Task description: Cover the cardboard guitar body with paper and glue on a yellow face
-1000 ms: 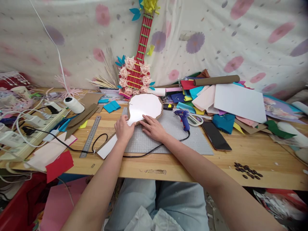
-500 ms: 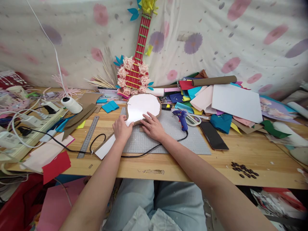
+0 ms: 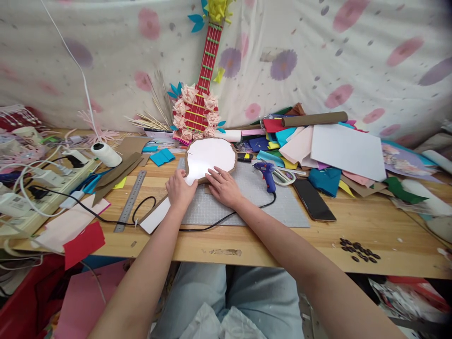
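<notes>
A white, guitar-shaped cardboard piece (image 3: 211,157) with a brown cardboard edge lies over the grey cutting mat (image 3: 282,207). Its long neck points toward the near left. My left hand (image 3: 179,188) grips it where body and neck meet, thumb on the white face. Spread fingers of my right hand (image 3: 223,186) rest on the near rim of the body. Just right of it lies a blue glue gun (image 3: 266,175), its black cord running under my forearms.
A steel ruler (image 3: 130,201) and a thread spool (image 3: 106,154) lie left, near a power strip (image 3: 49,190). A phone (image 3: 314,199), dark beans (image 3: 359,249) and piled coloured paper (image 3: 348,148) are right. A flower-trimmed red guitar (image 3: 197,106) leans behind.
My right hand's fingers have shifted very slightly along the rim. The cardboard piece stays in place, and my left hand keeps its grip.
</notes>
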Demonstrator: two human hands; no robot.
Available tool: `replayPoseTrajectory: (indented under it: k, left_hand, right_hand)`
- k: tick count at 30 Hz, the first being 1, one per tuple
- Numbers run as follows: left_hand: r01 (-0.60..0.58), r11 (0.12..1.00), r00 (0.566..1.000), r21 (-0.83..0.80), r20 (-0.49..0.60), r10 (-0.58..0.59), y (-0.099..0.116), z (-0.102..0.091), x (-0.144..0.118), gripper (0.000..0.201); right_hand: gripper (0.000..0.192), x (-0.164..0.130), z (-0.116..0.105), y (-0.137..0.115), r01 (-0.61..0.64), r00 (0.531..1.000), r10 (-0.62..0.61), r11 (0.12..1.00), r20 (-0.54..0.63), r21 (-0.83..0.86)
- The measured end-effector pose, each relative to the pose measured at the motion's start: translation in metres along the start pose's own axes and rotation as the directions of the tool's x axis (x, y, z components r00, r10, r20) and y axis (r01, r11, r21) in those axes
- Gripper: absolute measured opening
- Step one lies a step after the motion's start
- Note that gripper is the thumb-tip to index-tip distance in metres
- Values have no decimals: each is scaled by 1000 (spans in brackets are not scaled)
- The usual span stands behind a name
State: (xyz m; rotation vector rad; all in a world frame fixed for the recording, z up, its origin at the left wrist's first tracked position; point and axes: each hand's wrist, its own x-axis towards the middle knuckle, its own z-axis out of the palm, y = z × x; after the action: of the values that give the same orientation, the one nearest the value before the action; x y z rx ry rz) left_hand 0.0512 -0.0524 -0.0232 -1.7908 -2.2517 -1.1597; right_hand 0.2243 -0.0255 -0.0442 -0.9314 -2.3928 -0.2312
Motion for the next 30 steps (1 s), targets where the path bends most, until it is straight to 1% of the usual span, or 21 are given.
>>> replayPoseTrajectory:
  k: [3,10,15,18,22,25,30]
  left_hand:
    - [-2,1000,1000,-2,0,2,-1,1,0,40]
    - [0,1000,1000,-20,15,0,-3,1,-1,38]
    - [1,1000,1000,32,29,-2,2,0,2,44]
    - [23,997,999,79,36,-26,7,3,6,48]
    - [39,993,999,110,14,-41,10,8,7,46]
    - [39,993,999,108,-11,-38,10,10,6,44]
    - [41,995,999,89,-14,-40,10,11,5,43]
  right_hand:
    - [39,0,1,-1,20,1000,-20,1000,11,-9]
    - [36,4,1,-5,6,1000,-6,1000,14,-10]
    - [36,4,2,-6,10,1000,-10,1000,-11,-29]
    - [37,3,3,-6,5,1000,-6,999,-16,-32]
    - [38,2,3,-6,-6,1000,6,999,-12,-38]
    - [40,2,3,-4,-37,999,36,998,-14,-41]
    - [39,2,3,-3,-66,998,66,997,6,-43]
